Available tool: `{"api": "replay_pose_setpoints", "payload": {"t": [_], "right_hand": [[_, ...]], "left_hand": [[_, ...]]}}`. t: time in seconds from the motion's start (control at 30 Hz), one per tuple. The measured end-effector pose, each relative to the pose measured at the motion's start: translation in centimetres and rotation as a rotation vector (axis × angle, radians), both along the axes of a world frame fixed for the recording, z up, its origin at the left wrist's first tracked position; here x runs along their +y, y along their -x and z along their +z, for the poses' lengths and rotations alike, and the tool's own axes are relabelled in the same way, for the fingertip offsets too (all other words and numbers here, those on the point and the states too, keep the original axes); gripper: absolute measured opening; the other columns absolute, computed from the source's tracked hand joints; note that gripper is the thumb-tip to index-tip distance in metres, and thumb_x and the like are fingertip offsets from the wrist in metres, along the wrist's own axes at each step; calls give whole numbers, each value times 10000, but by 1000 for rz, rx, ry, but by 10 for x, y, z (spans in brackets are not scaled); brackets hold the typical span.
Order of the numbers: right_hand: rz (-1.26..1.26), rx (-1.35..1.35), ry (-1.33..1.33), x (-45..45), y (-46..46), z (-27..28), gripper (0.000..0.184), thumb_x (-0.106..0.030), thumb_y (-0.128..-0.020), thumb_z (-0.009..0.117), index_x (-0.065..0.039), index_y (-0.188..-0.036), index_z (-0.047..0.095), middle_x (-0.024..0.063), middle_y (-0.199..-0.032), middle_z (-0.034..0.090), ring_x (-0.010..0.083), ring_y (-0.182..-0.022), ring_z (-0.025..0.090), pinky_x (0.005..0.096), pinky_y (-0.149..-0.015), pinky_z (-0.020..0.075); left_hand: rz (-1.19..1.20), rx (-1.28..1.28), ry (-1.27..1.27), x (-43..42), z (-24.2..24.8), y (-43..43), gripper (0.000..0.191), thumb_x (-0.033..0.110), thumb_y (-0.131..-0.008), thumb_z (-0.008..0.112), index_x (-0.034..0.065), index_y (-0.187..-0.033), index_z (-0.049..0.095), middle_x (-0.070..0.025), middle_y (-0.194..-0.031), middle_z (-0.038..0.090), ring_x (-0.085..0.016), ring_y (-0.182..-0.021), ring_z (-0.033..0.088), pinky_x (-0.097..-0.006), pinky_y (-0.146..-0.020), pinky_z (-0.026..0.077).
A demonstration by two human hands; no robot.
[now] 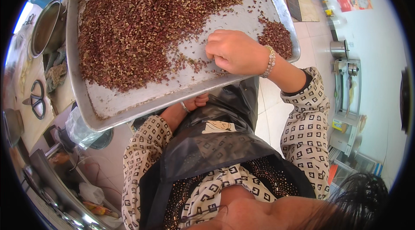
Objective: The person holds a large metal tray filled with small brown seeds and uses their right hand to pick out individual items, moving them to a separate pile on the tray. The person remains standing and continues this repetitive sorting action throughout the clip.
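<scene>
A large metal tray [112, 114] lies before me, tilted in the view. A broad heap of dried Sichuan peppercorns [139, 28], reddish husks mixed with pale bits and thin stems, covers its left and back. A smaller, redder peppercorn pile [275, 39] sits in the right corner. Over the bare metal between them is my right hand [235, 51], its fingers curled down beside scattered husks. Its fingertips are hidden, so I cannot tell whether they pinch anything. Below the tray's near rim, by my dark apron [223, 110], my left hand [197, 101] is a loose fist, partly covered.
Left of the tray stand a metal pot [48, 30], a crumpled cloth [56, 75] and black-handled scissors [38, 100]. A clear plastic bag [82, 129] hangs under the tray's left corner. A dark phone [291, 2] lies beyond the right rim. Shelves [348, 100] line the right wall.
</scene>
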State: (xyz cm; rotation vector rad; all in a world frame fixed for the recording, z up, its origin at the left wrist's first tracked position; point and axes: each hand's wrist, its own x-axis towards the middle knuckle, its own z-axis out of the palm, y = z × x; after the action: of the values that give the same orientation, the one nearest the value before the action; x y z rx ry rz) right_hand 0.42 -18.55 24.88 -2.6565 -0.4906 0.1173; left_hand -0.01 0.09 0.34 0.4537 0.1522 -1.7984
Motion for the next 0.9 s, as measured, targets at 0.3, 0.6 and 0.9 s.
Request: {"api": "replay_pose_setpoints", "payload": {"t": [0.3, 0.6, 0.9], "right_hand": [[-123, -70, -3, 13, -26, -13, 81, -118, -818, 569, -43, -790, 563, 96, -783, 565, 283, -797, 572, 389, -704, 471], [-95, -78, 200, 22, -41, -22, 129, -147, -807, 577, -28, -759, 561, 113, -764, 583, 304, -766, 588, 413, -677, 479], [-347, 211, -408, -2, -24, 7, 26, -25, -767, 594, -22, -788, 581, 64, -766, 615, 146, -691, 584, 263, -621, 470]], "left_hand": [[28, 33, -26, -1, 2, 3, 359, 285, -957, 466, 108, -653, 390, 42, -523, 255, -59, -426, 208, -203, -349, 165], [39, 53, 4, -1, -5, 4, 356, 254, -945, 475, 105, -634, 384, 42, -516, 259, -57, -419, 209, -199, -349, 170], [50, 52, -45, -1, -7, 5, 383, 268, -946, 472, 111, -611, 374, 45, -501, 253, -56, -411, 211, -202, -346, 171]]}}
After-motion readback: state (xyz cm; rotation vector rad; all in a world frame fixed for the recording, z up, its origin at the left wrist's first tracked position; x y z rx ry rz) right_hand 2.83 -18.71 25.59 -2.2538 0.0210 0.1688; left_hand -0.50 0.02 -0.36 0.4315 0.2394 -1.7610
